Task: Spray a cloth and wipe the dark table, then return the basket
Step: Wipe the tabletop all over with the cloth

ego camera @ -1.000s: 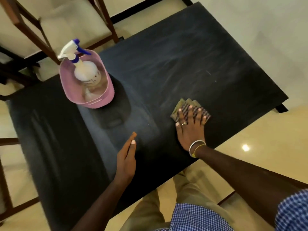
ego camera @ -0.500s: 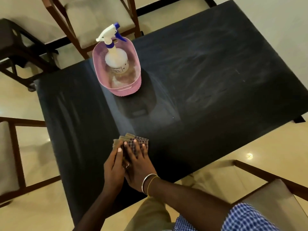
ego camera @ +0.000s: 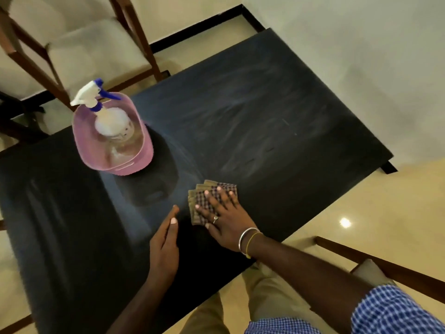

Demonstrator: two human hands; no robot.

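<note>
Under the right grip point(ego camera: 226, 220), whose fingers are spread flat and straight, a folded checked cloth point(ego camera: 198, 198) is pressed onto the dark worktop point(ego camera: 277, 121) near its close edge; nothing is clasped. Just to the left of it the left grip point(ego camera: 165, 249) is rested edge-on on the worktop, fingers straight and together, with nothing held and a small gap seen between it and the cloth. Beyond the left grip and further left, a pink basket point(ego camera: 144, 153) is stood on the worktop with a spray bottle point(ego camera: 110, 124) upright inside it. Pale streaks are seen over the surface beyond the right grip. Spraying is judged done, since the bottle is set in the basket; wiping is judged under way, with the patch beneath the basket not reached, and the return of the basket is left to be done
</note>
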